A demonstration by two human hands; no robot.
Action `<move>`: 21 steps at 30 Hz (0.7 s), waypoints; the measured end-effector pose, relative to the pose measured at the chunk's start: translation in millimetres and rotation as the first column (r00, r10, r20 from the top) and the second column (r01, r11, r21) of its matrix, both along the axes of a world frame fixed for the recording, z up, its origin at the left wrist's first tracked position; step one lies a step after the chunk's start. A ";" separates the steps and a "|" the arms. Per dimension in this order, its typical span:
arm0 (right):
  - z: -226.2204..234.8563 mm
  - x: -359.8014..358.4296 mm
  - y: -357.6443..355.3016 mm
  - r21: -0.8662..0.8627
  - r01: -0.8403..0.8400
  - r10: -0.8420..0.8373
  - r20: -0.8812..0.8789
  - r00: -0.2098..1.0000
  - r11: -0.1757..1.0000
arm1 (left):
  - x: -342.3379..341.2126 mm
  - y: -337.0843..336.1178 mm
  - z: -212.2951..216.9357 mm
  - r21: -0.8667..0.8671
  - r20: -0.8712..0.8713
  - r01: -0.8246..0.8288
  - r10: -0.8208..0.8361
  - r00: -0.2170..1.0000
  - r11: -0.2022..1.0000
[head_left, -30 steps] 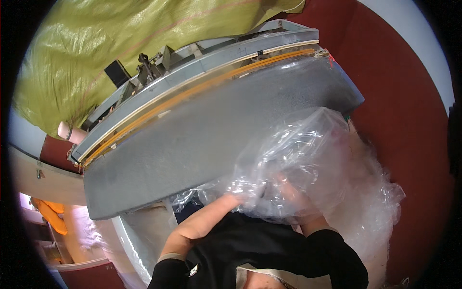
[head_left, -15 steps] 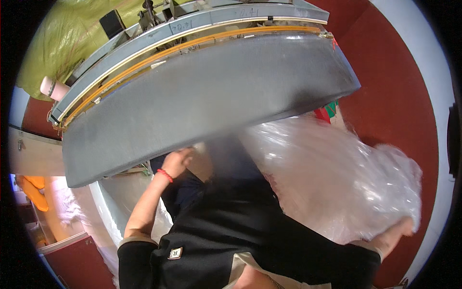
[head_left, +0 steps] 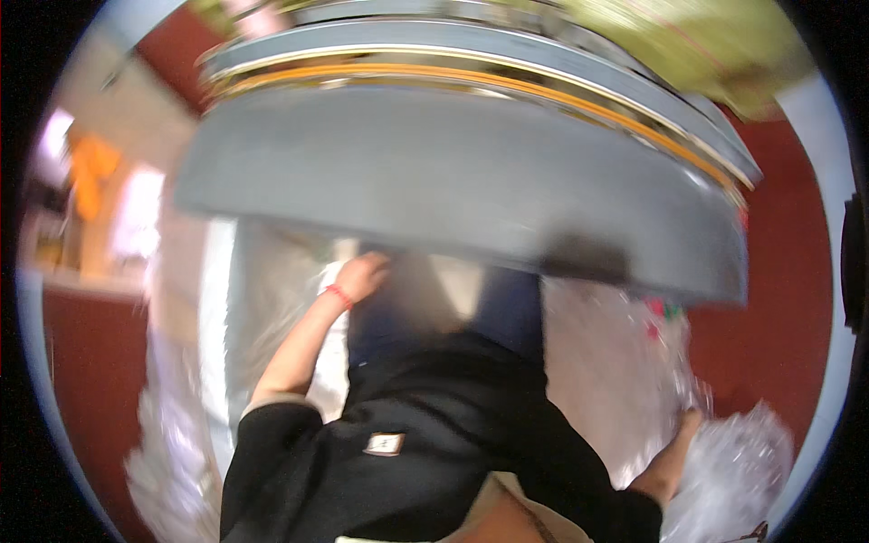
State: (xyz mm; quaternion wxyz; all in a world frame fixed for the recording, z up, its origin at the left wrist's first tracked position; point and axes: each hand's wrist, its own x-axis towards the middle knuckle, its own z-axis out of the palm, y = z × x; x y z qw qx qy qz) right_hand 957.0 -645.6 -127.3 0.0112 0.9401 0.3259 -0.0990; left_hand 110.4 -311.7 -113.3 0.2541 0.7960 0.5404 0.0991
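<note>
My left hand (head_left: 365, 276), with a red bracelet on its wrist, is just below the near edge of the long grey padded board (head_left: 389, 172), over my dark trousers. Blur hides its fingers, and I see nothing held in it. Out at the right, low beside my body, my right hand (head_left: 690, 423) is closed at the edge of a clear plastic film (head_left: 608, 371). A crumpled bunch of the film (head_left: 738, 466) hangs or lies beside that forearm. Whether the fingertips pinch one layer or several cannot be made out.
Behind the board run an orange strip (head_left: 416, 70) and a grey metal rail (head_left: 380, 41). More clear plastic (head_left: 167, 452) lies at the left. A yellow-green sheet (head_left: 670, 36) covers something at the back right. The floor (head_left: 787, 271) is dark red.
The whole view has swung round, so the board now tilts the other way. My right hand has come closer to my body, and the film beside it is more bunched. Left hand stays near the board's edge.
</note>
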 end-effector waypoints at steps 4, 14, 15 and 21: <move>-52.7 -133.6 118.2 -0.052 0.051 -0.066 -0.360 0.930 0.997 | -60.2 15.7 -11.0 0.078 -0.001 -0.284 0.285 0.958 0.956; 1.4 -359.3 327.3 0.092 -0.741 0.721 -0.334 0.607 0.666 | -311.0 -22.2 -28.7 0.484 -0.119 -0.742 0.875 0.470 0.464; 8.2 -366.0 328.1 0.086 -0.728 0.710 -0.323 0.625 0.680 | -298.0 -25.8 -13.2 0.445 -0.210 -0.747 0.869 0.448 0.494; 32.2 -426.3 336.9 -0.025 -0.930 0.906 -0.221 0.362 0.366 | -302.9 -120.5 3.6 0.474 -0.185 -0.800 0.930 0.318 0.368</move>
